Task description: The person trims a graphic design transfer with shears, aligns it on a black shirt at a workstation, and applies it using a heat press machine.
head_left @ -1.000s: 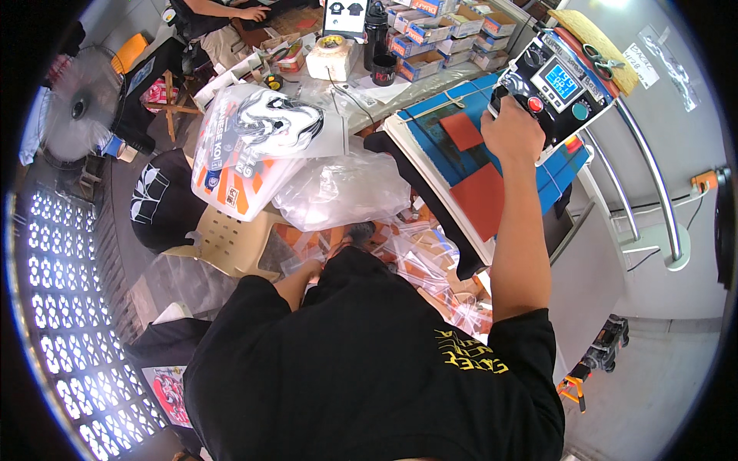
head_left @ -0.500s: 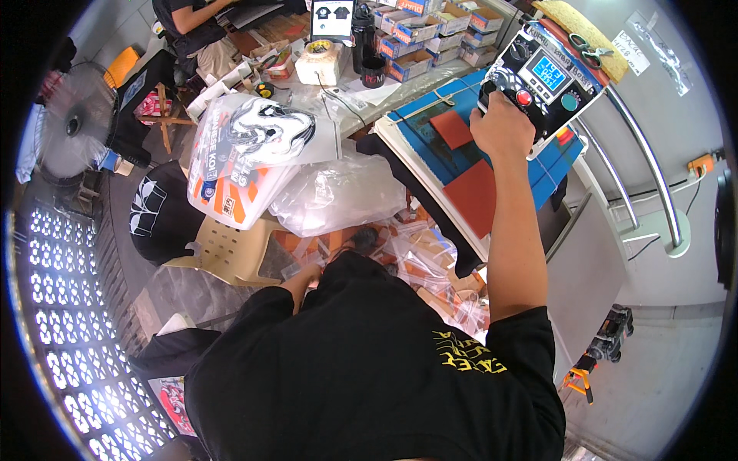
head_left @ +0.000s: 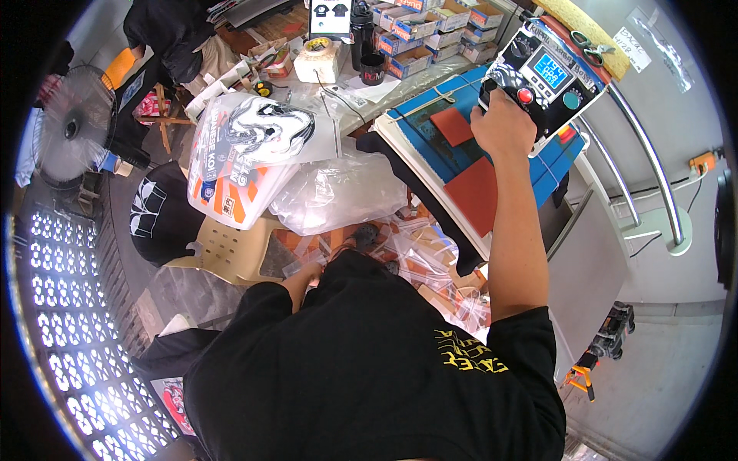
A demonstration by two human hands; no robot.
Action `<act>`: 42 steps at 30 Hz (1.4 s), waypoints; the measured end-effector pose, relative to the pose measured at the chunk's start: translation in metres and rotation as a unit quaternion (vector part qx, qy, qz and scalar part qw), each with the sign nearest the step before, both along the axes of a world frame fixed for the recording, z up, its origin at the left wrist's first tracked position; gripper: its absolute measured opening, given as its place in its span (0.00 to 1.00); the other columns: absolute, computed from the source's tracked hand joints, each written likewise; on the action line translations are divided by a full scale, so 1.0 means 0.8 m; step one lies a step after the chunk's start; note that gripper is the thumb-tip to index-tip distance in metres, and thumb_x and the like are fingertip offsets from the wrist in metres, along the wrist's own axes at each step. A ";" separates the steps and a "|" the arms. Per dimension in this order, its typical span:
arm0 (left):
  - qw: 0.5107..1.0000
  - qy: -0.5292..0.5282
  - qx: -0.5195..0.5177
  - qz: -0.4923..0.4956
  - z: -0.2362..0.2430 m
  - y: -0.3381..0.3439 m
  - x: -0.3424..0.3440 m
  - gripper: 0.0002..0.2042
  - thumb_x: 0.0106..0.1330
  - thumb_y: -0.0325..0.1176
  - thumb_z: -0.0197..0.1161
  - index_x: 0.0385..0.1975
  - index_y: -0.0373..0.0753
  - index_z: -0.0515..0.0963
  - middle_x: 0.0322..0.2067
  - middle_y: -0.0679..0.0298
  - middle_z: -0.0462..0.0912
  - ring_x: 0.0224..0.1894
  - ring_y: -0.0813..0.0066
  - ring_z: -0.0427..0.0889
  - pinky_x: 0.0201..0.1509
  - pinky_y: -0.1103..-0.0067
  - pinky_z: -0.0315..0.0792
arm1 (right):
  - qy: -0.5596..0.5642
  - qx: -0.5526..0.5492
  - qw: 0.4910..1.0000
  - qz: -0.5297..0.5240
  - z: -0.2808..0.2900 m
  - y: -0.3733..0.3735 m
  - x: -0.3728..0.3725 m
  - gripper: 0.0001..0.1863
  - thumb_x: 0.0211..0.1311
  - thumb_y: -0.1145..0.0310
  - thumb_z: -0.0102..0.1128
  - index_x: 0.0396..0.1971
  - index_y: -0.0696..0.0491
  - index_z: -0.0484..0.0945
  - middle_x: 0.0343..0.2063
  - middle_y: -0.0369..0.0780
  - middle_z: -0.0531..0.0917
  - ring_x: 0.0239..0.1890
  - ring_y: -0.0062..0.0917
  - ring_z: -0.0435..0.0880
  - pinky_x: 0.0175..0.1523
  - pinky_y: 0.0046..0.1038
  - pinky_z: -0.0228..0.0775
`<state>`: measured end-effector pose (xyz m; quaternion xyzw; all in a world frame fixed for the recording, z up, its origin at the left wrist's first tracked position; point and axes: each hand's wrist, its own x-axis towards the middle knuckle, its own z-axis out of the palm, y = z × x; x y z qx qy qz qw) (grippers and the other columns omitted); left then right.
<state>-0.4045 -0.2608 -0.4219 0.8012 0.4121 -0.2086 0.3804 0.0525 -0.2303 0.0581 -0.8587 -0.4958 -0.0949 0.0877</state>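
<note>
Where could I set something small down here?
Perhaps the narrow bare strip of table between the white paper and the blue sheet; the sheet also shows between its two red pads. Crowded: the stacked boxes, and the plastic scraps strewn below.

We see shiny, smooth metal on the curved tubes [head_left: 650,157] and a glossy black face on the control box [head_left: 555,91]. The reddish patches [head_left: 471,198] look matt. Our shirt [head_left: 330,369] is matt black cloth; the bag [head_left: 338,192] is clear, crinkled plastic, the chair [head_left: 231,244] smooth plastic, the small boxes [head_left: 406,63] cardboard, and the mug [head_left: 373,69] glossy black.
</note>
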 end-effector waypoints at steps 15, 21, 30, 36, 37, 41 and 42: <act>0.998 0.049 -0.006 -0.027 -0.006 0.004 0.026 0.15 0.50 0.30 0.67 0.40 0.39 0.83 0.37 0.49 0.84 0.41 0.53 0.83 0.43 0.64 0.73 | -0.051 0.022 0.998 -0.039 -0.012 -0.050 0.015 0.22 0.61 0.50 0.58 0.49 0.49 0.77 0.38 0.47 0.86 0.41 0.44 0.86 0.46 0.44 0.76; 0.998 0.048 -0.017 -0.031 -0.019 0.017 0.012 0.14 0.56 0.30 0.63 0.43 0.36 0.82 0.36 0.46 0.83 0.39 0.50 0.83 0.43 0.63 0.74 | -0.122 0.070 0.988 -0.066 -0.015 -0.120 0.034 0.19 0.60 0.49 0.61 0.42 0.48 0.80 0.32 0.45 0.86 0.33 0.45 0.86 0.37 0.44 0.77; 0.994 0.054 0.038 -0.085 -0.044 0.070 -0.007 0.16 0.49 0.43 0.68 0.32 0.37 0.85 0.37 0.47 0.85 0.43 0.48 0.84 0.43 0.63 0.76 | -0.210 0.123 0.962 -0.120 -0.029 -0.236 0.072 0.21 0.63 0.43 0.59 0.34 0.48 0.84 0.26 0.43 0.85 0.26 0.42 0.84 0.27 0.42 0.74; 0.995 0.056 0.018 -0.077 0.034 0.118 0.052 0.15 0.53 0.42 0.65 0.33 0.37 0.85 0.38 0.48 0.85 0.44 0.49 0.84 0.45 0.63 0.76 | -0.209 0.072 0.938 -0.267 -0.037 -0.316 0.106 0.23 0.63 0.42 0.59 0.31 0.49 0.86 0.27 0.42 0.86 0.28 0.42 0.84 0.31 0.40 0.73; 0.996 0.054 0.010 -0.063 0.048 0.126 0.060 0.15 0.54 0.42 0.65 0.34 0.37 0.85 0.38 0.48 0.85 0.44 0.49 0.84 0.45 0.63 0.76 | -0.211 0.105 0.935 -0.265 -0.045 -0.331 0.118 0.25 0.63 0.42 0.59 0.35 0.50 0.87 0.30 0.42 0.87 0.31 0.41 0.85 0.38 0.40 0.74; 0.999 0.022 -0.035 0.023 0.130 0.167 0.131 0.16 0.57 0.42 0.62 0.39 0.38 0.85 0.39 0.49 0.85 0.44 0.50 0.84 0.49 0.65 0.76 | -0.222 0.079 0.923 -0.303 -0.050 -0.404 0.145 0.25 0.65 0.45 0.58 0.37 0.54 0.86 0.35 0.43 0.87 0.39 0.41 0.84 0.48 0.41 0.71; 0.996 -0.081 0.029 0.014 0.133 0.182 0.135 0.16 0.61 0.41 0.58 0.41 0.39 0.84 0.38 0.49 0.85 0.44 0.51 0.84 0.50 0.67 0.76 | -0.197 0.087 0.923 -0.320 -0.051 -0.412 0.147 0.25 0.65 0.45 0.58 0.37 0.55 0.86 0.37 0.43 0.87 0.41 0.41 0.83 0.50 0.41 0.70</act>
